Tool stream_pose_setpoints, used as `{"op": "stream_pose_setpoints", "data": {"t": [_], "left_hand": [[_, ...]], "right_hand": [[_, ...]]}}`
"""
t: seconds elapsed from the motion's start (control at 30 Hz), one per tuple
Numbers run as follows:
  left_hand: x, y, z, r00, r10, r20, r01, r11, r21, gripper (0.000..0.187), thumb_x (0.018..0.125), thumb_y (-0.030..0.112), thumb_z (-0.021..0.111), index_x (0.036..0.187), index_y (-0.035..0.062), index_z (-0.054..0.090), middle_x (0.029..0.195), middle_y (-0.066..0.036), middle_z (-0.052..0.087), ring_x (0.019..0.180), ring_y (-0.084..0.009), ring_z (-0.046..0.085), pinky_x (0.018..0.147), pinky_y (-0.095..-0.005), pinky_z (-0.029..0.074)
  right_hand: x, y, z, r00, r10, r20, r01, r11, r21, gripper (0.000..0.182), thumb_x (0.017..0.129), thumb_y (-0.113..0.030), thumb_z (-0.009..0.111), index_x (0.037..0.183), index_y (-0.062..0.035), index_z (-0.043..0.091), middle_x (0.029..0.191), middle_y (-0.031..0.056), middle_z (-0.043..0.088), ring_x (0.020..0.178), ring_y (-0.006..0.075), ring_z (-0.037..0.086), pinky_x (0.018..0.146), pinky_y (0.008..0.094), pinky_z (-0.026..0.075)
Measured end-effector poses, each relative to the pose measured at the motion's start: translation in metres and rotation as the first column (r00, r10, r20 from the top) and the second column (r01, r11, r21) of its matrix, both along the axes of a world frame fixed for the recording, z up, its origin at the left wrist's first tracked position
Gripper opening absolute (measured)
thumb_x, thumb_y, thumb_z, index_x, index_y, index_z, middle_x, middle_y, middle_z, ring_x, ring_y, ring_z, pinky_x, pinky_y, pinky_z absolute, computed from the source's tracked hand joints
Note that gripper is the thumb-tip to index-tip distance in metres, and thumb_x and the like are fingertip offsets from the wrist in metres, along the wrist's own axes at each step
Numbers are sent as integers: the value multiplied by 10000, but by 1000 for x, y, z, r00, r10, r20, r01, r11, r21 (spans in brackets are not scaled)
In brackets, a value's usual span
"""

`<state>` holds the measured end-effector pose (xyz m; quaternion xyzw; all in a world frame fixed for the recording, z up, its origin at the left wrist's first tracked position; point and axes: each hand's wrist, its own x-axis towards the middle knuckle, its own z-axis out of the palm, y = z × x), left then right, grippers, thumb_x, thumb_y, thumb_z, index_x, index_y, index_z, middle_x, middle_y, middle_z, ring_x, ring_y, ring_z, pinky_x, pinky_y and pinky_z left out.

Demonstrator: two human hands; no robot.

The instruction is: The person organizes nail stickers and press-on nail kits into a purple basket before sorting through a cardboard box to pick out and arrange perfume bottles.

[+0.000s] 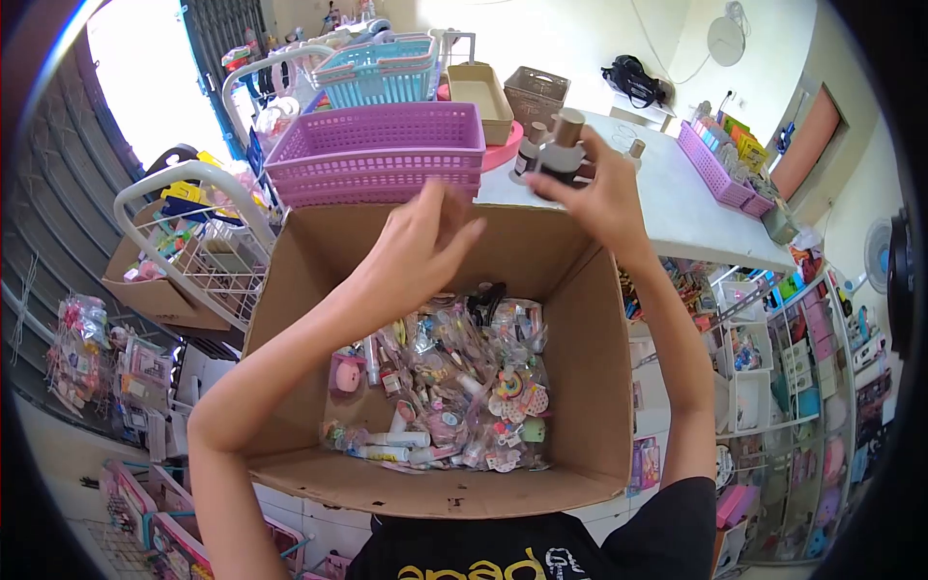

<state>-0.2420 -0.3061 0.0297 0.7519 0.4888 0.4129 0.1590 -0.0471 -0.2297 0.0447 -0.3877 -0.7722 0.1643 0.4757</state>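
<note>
My right hand is over the table edge, its thumb and fingers closed around a bottle with a beige cap and a dark label. Beside it on the table stands a similar bottle, and the cap of another bottle shows behind my hand. My left hand hovers over the far side of a cardboard box, fingers loosely bent and thumb apart, with nothing visible in it. Inside the box lie many small plastic-wrapped items, white tubes and a pink round item.
Stacked purple baskets stand behind the box, with a blue basket beyond. A white trolley is at left. The white table carries a long purple basket. Shelves of goods line the right.
</note>
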Motion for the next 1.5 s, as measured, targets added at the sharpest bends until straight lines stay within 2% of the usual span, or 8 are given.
{"op": "stream_pose_setpoints", "data": {"t": [0.13,0.27,0.5,0.57,0.7,0.8,1.2,1.5], "left_hand": [[-52,5,-93,921,-245,-304,-98,610,-787,259,775,189,516,747,-67,538,594,-150,593,534,-214,608,525,-328,500],[-60,-18,-157,952,-119,-281,-259,175,-950,430,778,273,563,795,-152,504,694,-199,604,550,-250,617,464,-326,532],[-59,-36,-192,984,-65,-168,-147,247,-958,542,698,318,637,842,-181,480,782,-256,576,617,-305,615,503,-353,528],[-55,-46,-202,828,-153,-539,-263,743,-615,619,650,386,661,835,-179,490,842,-284,555,743,-333,597,640,-344,504],[-59,-42,-212,866,-106,-489,-291,689,-663,705,604,457,668,874,-169,488,875,-301,534,829,-364,561,726,-324,462],[-65,-30,-183,971,238,-40,-47,22,-999,570,737,399,539,855,-158,520,880,-326,532,739,-340,603,626,-384,516],[-60,-44,-225,911,208,-357,-411,539,-735,809,526,288,744,983,-225,316,812,-279,558,732,-309,601,615,-350,505],[-52,-45,-226,866,285,-412,-501,499,-708,458,536,403,689,782,21,632,747,-130,622,684,-235,607,634,-330,478]], "right_hand": [[22,77,-35,973,-191,129,193,981,-2,477,575,-232,748,931,1,533,821,116,601,721,153,587,664,263,458],[28,112,-62,915,-319,248,296,947,126,588,462,-309,775,907,-7,538,763,164,603,717,285,591,664,331,458],[29,129,-69,917,-290,272,300,954,7,529,419,-269,790,813,8,572,798,165,604,733,287,587,687,343,453],[30,133,-69,904,-294,310,317,948,-26,577,423,-293,787,873,-4,572,838,154,603,770,273,582,708,332,446],[31,123,-69,888,-332,317,345,938,16,543,443,-319,784,813,19,575,780,183,599,730,292,588,681,348,452],[32,89,-46,806,-359,471,412,911,-10,488,537,-335,744,800,38,571,748,210,589,711,322,581,647,364,453],[-2,-57,-29,840,342,420,-191,912,-362,321,685,-212,641,857,51,576,742,196,606,694,294,608,649,332,480],[-20,-55,-46,679,567,467,-379,815,-439,319,691,-218,633,882,32,579,743,192,607,708,292,607,670,334,479]]}}
